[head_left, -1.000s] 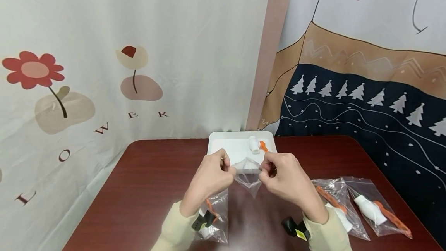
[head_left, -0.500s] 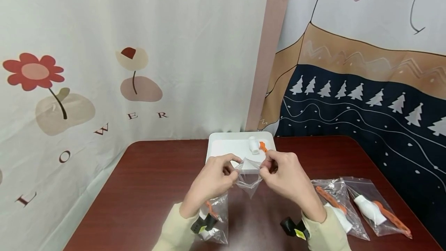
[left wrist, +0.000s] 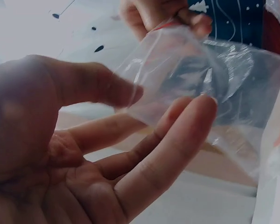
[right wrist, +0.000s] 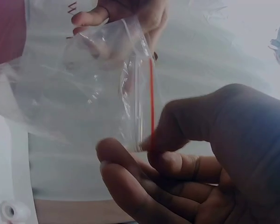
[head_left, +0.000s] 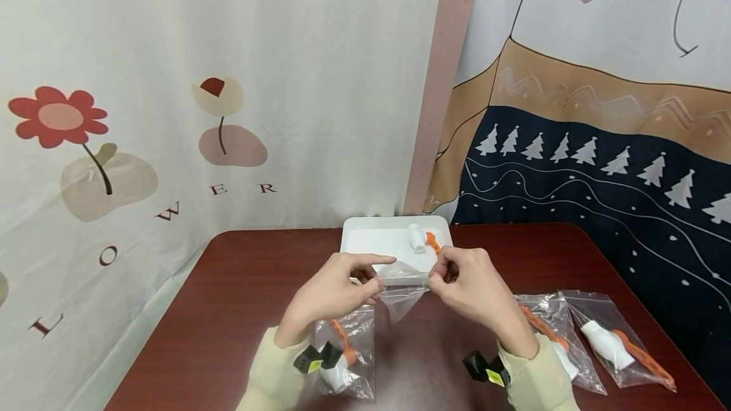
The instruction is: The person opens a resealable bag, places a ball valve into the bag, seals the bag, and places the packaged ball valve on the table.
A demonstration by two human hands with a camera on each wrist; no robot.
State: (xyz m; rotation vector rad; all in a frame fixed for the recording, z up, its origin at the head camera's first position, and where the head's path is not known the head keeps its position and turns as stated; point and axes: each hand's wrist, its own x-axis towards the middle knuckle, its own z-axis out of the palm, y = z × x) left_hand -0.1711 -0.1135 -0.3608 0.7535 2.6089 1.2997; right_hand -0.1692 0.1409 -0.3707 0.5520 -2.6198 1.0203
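A clear zip bag point(head_left: 402, 293) with a red line along its seal hangs between both hands, in front of the white tray. My right hand point(head_left: 465, 281) pinches the bag's top edge between thumb and fingers; in the right wrist view the red line point(right wrist: 152, 102) runs down to that grip. At the bag's other side is my left hand point(head_left: 337, 290), index finger stretched out. In the left wrist view its thumb point(left wrist: 116, 86) lies at the bag's edge, and its fingers point(left wrist: 172, 149) are spread apart from the thumb, overlapping the film.
The white tray point(head_left: 365, 243) at the table's back holds a white hollow piece point(head_left: 416, 238) and an orange piece point(head_left: 433, 243). Filled clear bags with white and orange pieces lie on the table: one bag point(head_left: 365, 360) below the left hand, two at right, including the outer bag point(head_left: 582, 303).
My left hand has loosened from its pinching pose, its index finger now stretched out, and its wrist has shifted a little left. The bag's film has changed shape. My right hand keeps its pinch.
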